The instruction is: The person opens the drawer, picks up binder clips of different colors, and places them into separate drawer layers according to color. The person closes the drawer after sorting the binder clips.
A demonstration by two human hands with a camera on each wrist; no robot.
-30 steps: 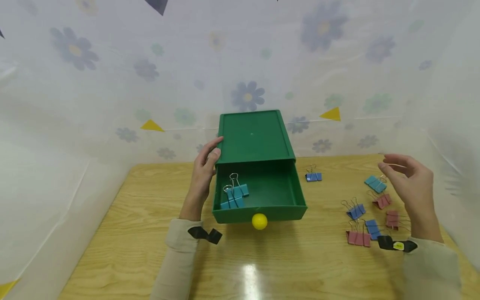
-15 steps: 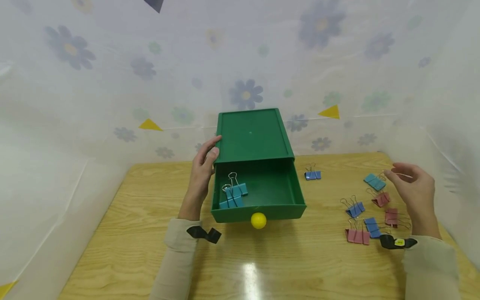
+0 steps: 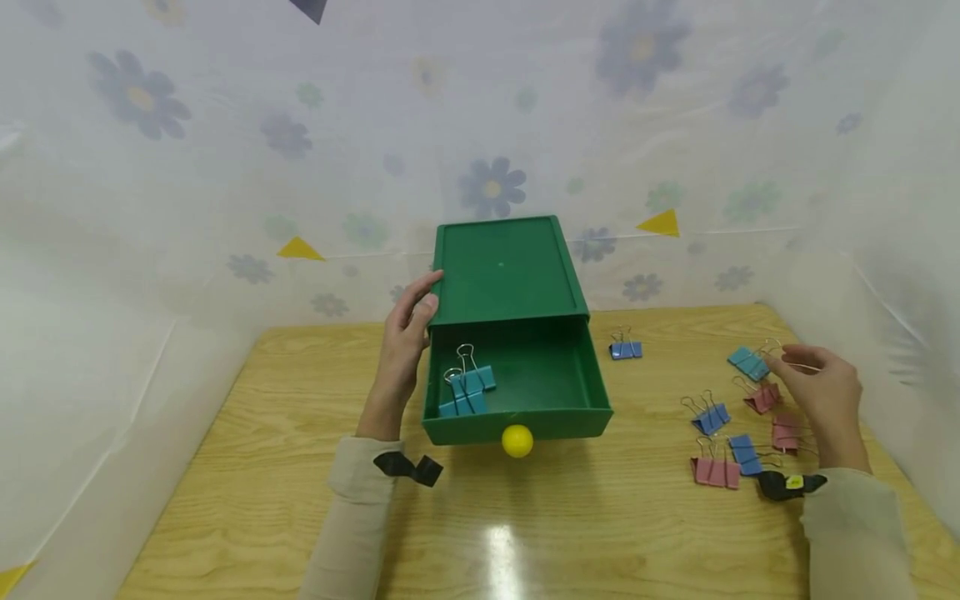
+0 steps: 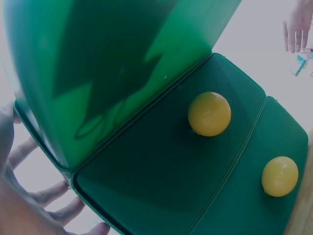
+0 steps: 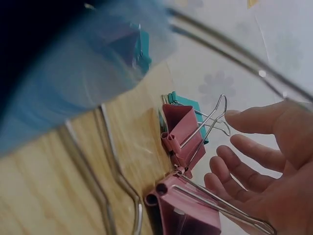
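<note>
The teal clip (image 3: 748, 363) sits near the right edge of the table (image 3: 300, 467), toward the back, lying flat with its wire handles pointing at the right edge. A pink clip (image 3: 762, 398) lies just in front of it. The green drawer box (image 3: 506, 271) stands at the back edge, about mid-table. Its drawer (image 3: 592, 392) is pulled out toward the front, a yellow knob (image 3: 517, 441) on its face, and two teal clips (image 3: 468, 387) lie in its left half.

drawer (image 3: 525, 379) open above, clips (image 3: 716, 442) crowd right — tabletop (image 3: 300, 467) left free
</note>
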